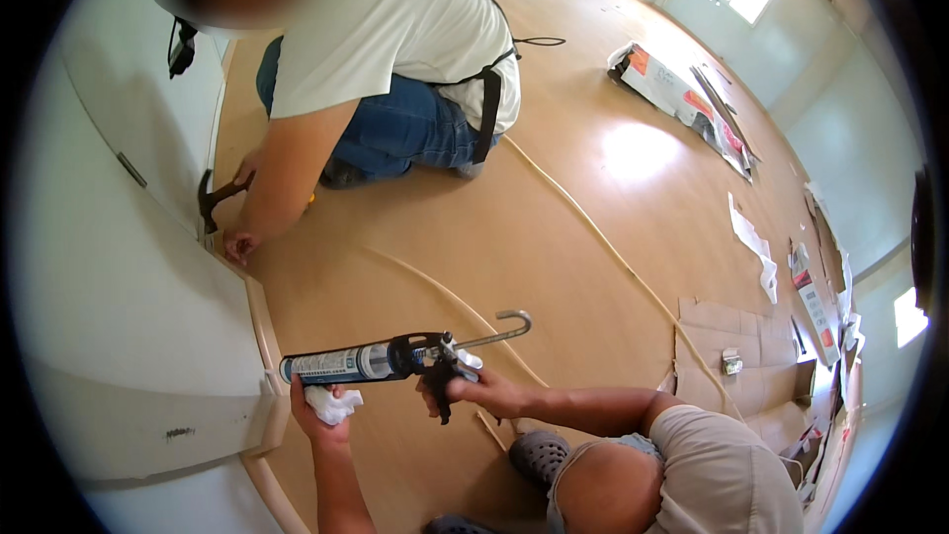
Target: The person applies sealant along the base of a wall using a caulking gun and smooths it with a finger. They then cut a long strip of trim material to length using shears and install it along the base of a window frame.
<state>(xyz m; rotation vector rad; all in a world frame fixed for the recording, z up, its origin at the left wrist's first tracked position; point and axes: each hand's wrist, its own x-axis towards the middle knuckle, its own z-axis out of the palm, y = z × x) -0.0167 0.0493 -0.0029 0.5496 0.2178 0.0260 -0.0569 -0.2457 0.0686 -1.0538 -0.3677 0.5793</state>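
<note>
A caulking gun [400, 358] with a labeled cylindrical cartridge lies horizontally across my hands, its hooked metal rod pointing right. My left hand [318, 410] is closed around a crumpled white cloth [334, 403] just beneath the cartridge's front end, near the light wooden baseboard [265, 331] on the left wall. My right hand [484, 391] grips the black handle and trigger of the gun; a small white piece [470, 361], too small to make out, shows beside it.
A kneeling co-worker [395, 119] holds a hammer [213, 200] at the left baseboard. Thin trim strips [568, 198] run across the wooden floor [593, 267]. Torn packaging [682, 104], white scraps [751, 247] and cardboard [722, 341] lie to the right.
</note>
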